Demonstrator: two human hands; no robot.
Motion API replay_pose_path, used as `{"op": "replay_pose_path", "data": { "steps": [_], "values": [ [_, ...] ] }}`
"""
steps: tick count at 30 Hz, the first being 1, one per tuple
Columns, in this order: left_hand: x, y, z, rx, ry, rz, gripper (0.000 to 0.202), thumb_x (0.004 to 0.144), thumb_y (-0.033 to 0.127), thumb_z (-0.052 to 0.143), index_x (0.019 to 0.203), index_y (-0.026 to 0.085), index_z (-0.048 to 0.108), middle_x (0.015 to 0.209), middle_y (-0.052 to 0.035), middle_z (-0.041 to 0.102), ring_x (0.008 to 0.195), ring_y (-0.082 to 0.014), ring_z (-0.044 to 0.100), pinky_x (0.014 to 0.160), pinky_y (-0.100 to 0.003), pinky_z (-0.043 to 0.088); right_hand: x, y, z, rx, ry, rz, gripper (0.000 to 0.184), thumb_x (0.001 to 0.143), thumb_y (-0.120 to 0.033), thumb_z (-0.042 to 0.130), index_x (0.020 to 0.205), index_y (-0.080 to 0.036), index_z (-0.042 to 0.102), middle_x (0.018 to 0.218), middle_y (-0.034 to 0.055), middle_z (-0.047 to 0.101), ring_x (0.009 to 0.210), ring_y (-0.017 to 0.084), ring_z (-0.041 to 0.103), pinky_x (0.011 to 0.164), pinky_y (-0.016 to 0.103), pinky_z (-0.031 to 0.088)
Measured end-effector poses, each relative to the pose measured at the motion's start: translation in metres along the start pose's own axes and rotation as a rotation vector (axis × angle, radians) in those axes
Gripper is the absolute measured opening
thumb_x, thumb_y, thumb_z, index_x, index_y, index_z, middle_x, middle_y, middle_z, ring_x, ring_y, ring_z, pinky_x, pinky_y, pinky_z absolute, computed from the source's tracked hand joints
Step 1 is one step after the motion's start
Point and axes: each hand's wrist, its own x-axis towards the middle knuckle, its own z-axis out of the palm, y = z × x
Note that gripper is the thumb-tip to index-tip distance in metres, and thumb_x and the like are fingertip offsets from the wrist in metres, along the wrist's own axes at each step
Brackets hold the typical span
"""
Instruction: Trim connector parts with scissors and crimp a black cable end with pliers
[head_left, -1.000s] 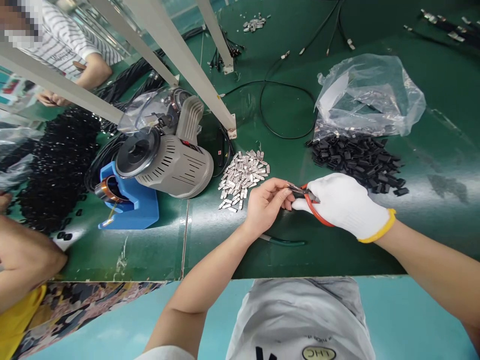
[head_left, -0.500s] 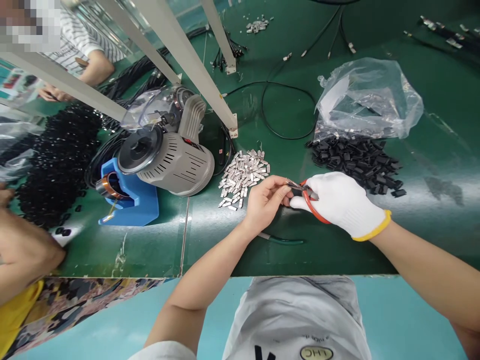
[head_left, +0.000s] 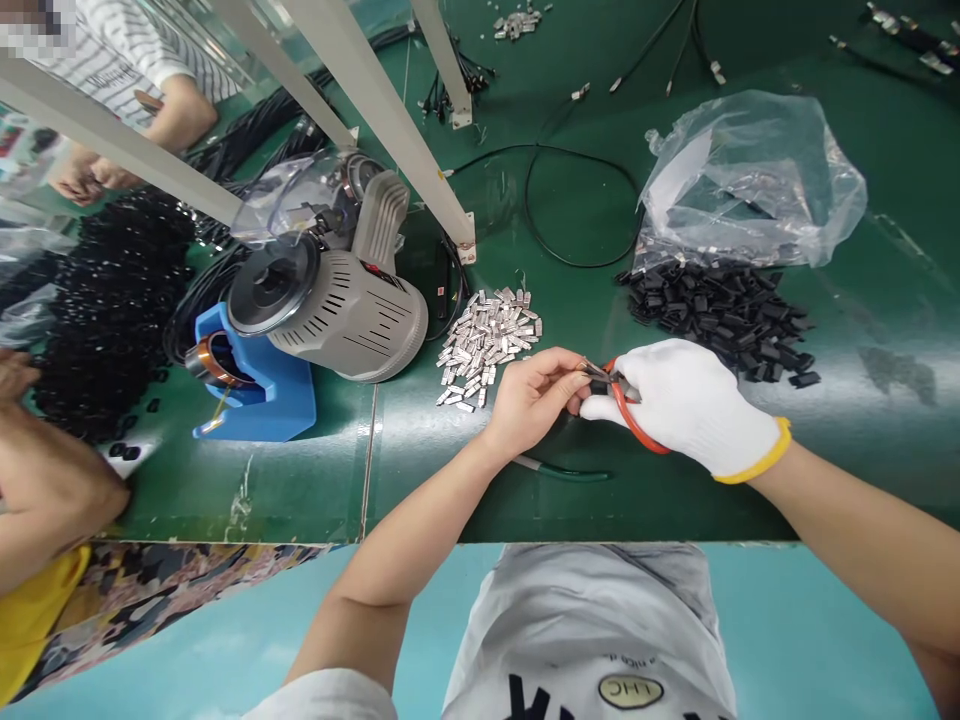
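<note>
At eleven o'clock from left hand (head_left: 534, 397), heap of silvery metal pieces (head_left: 489, 337). Left hand bare, thumb and fingers pinching small black part (head_left: 599, 387), partly hidden. Part at fingertips, three o'clock from left palm, nine o'clock from gloved right hand (head_left: 679, 405); probably light, stiff, smooth; best held by sides. Red-handled pliers (head_left: 628, 416) just beside it, contact unclear; right hand wrapped round handles. Black pieces (head_left: 716, 312) heaped at one o'clock from glove.
</note>
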Motion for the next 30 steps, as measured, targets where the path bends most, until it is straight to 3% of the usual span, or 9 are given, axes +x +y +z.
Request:
{"op": "replay_pose_path", "data": {
  "steps": [7,13,22,30],
  "values": [
    [-0.0008,0.0007,-0.0004,0.008,0.006,0.041,0.023,0.097,0.039,0.069,0.095,0.017,0.066,0.072,-0.0006,0.069,0.056,-0.0079,0.060,0.058,-0.022,0.051,0.0015,-0.0022,-0.0003,-0.038,-0.102,0.020,0.068,0.097,-0.077,0.037,0.072,-0.020,0.062,0.061,0.0058,0.058,0.061,0.019,0.048,0.063,0.031,0.018],
    [0.0009,-0.0004,-0.0011,0.005,0.020,0.022,0.028,0.095,0.043,0.070,0.096,0.016,0.066,0.073,-0.0013,0.070,0.057,-0.0086,0.061,0.060,-0.023,0.052,0.0000,-0.0017,0.0004,-0.050,-0.095,0.044,0.070,0.099,-0.076,0.035,0.076,-0.018,0.065,0.061,0.0069,0.058,0.060,0.019,0.050,0.062,0.032,0.017],
    [0.0030,-0.0017,-0.0010,0.023,-0.053,-0.028,0.032,0.092,0.047,0.073,0.092,0.016,0.065,0.068,0.0015,0.065,0.051,-0.0057,0.054,0.053,-0.019,0.045,0.0021,0.0031,-0.0065,-0.009,-0.088,-0.009,0.068,0.094,-0.080,0.041,0.072,-0.019,0.060,0.066,0.0063,0.059,0.067,0.019,0.053,0.065,0.031,0.023],
    [0.0022,-0.0047,0.0015,0.008,-0.030,-0.040,0.031,0.092,0.046,0.073,0.090,0.016,0.062,0.068,0.0012,0.067,0.050,-0.0060,0.055,0.053,-0.020,0.046,-0.0011,0.0054,-0.0026,-0.020,-0.127,0.013,0.072,0.097,-0.080,0.036,0.073,-0.017,0.064,0.064,0.0086,0.060,0.062,0.019,0.051,0.065,0.032,0.018]
  ]
}}
